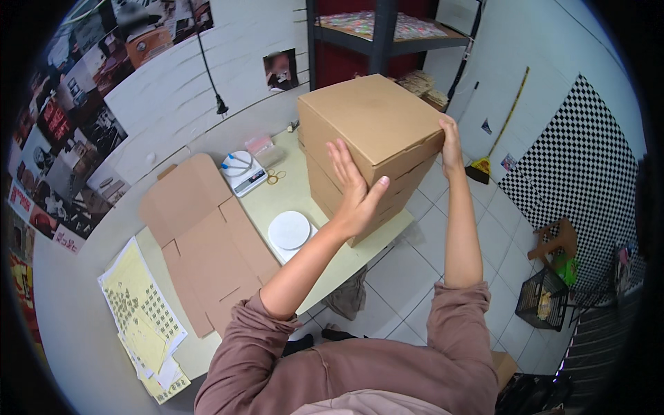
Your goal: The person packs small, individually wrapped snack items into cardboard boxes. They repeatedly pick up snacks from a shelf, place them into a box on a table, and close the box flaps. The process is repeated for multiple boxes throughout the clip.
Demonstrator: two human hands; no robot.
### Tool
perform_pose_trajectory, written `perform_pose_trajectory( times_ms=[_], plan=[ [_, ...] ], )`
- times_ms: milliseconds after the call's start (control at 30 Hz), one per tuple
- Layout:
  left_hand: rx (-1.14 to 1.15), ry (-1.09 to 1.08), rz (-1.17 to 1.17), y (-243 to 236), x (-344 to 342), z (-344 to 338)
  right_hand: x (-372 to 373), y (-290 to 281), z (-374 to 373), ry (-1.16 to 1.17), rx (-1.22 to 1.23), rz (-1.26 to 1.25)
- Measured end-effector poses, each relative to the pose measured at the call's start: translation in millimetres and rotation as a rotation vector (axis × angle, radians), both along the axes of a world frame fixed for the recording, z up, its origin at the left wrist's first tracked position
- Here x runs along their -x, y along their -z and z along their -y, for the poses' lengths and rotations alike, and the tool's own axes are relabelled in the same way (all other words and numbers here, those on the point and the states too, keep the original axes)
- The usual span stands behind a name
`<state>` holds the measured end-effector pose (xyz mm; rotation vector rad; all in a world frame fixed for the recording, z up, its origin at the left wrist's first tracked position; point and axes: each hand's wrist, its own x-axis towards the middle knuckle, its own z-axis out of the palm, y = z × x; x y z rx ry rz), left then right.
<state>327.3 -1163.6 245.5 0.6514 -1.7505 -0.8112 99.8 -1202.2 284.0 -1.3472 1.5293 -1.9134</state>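
Note:
A stack of several closed brown cardboard boxes [370, 114] stands at the far right end of the table. My left hand [356, 190] lies flat against the near left side of the stack, fingers stretched out and thumb apart. At the top box's right corner, my right hand [449, 145] rests along the right side with its fingertips over the top edge; part of it is hidden by the box. Neither hand grasps anything. Left of my left forearm, a white kitchen scale [289, 229] with a round plate sits on the table.
Flattened cardboard [207, 242] covers the table's left half, beside yellow label sheets [142, 311]. A second scale [245, 176] with blue pens and some rubber bands [275, 176] lie further back. Behind the stack stands a dark shelf [384, 41]. A black basket [543, 297] is on the floor right.

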Motion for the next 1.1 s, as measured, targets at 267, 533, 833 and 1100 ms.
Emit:
perform_pose_trajectory(
  times_ms=[267,533,833,1100],
  plan=[
    [0.008,0.033,-0.082,21.6,-14.6,-2.0,22.0,19.8,3.2,-0.115,0.045,0.181],
    [-0.15,-0.485,0.121,151.6,-203.2,-61.1,-92.4,195.0,-127.5,0.577,0.13,-0.119],
    [-0.704,-1.296,0.468,260.9,-405.0,-177.7,-315.3,247.1,-139.4,-0.679,-0.293,-0.387],
    [-0.77,-1.225,0.519,262.1,-388.9,-157.4,-379.5,312.9,42.2,-0.94,-0.886,0.486]
  ],
)
